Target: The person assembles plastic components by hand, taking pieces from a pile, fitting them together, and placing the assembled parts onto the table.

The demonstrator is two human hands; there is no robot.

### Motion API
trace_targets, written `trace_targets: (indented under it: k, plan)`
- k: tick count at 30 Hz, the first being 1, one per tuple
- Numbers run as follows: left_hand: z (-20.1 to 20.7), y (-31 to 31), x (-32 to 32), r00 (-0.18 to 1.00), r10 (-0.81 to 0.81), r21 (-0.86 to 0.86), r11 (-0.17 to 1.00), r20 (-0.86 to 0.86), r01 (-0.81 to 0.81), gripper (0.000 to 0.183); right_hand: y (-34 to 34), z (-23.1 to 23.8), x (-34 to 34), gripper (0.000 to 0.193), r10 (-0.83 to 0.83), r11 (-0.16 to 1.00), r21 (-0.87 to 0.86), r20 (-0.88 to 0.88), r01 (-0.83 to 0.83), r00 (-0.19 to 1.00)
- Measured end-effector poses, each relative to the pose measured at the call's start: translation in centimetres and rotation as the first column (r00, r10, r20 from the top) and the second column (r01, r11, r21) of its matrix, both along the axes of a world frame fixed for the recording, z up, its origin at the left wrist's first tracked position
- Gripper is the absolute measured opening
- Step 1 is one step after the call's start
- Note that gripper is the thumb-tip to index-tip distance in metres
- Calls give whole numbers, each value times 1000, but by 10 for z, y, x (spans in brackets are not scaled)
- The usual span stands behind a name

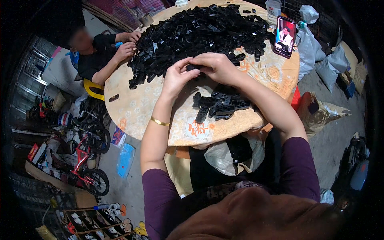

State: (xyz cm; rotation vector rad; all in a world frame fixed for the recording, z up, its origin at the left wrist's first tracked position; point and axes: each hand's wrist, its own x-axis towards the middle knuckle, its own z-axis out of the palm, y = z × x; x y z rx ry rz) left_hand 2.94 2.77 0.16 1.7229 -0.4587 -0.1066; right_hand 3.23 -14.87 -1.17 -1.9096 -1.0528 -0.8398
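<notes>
- left hand point(176, 77) and right hand point(218, 67) meet at upper centre of the frame, fingers of both closed together on one small black plastic piece point(192, 67), held just above the round table point(136, 108).
- piece sits between the two sets of fingertips, at the near edge of the big pile of black pieces point(200, 32) that fills the top of the table.
- smaller heap of black pieces point(219, 106) lies at centre frame, near the table's front edge, under the right forearm.
- risk: that forearm hangs right over the small heap; a sweep could likely knock pieces off the near edge.
- risk: big pile is loose and heaped; pulling from its edge might slide more pieces down toward the hands and mix the two lots.
- risk: the piece is small and pinched only at the tips, so it could pop out and land in either pile.
- risk: phone point(285, 37) stands propped at the upper right edge of the table, touching the pile's fringe; a shove of pieces could tip it.
- another person's hands point(127, 47) work the pile's left side at upper left; a nudge from there may shift the pile too.
- containers: open sack point(224, 154) hangs below the table's front edge, lower centre, something dark inside, cannot tell what.
- white bags point(316, 48) at upper right on the floor, contents hidden.
- clear tub point(273, 8) at the top edge, contents unclear.
</notes>
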Motion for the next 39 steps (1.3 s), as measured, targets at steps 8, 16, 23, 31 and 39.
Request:
trace_targets:
  k: [8, 16, 23, 31, 39]
  plan:
    - [8, -13, -6, 990, -109, -318, 945, -93, 75, 49, -17, 6, 6, 46, 246, 962, 238, -525, -137, 815]
    - [7, -14, -13, 984, -31, -165, 985, 173, 60, 43, -26, 12, 6, 31, 194, 981, 97, -576, -169, 794]
    - [-10, -17, -13, 805, -555, 397, 801, 209, 448, 25, -121, 11, 42, 42, -812, 564, -361, -405, 742, 420]
    - [-25, -9, 7, 666, -196, 571, 712, 720, -408, 32, -140, -11, 61, 22, -922, 371, -644, -342, 669, 182]
    - [-29, -5, 14, 730, -38, 593, 613, 683, -523, 29, -136, -12, 60, 23, -884, 467, -559, -318, 685, 344]
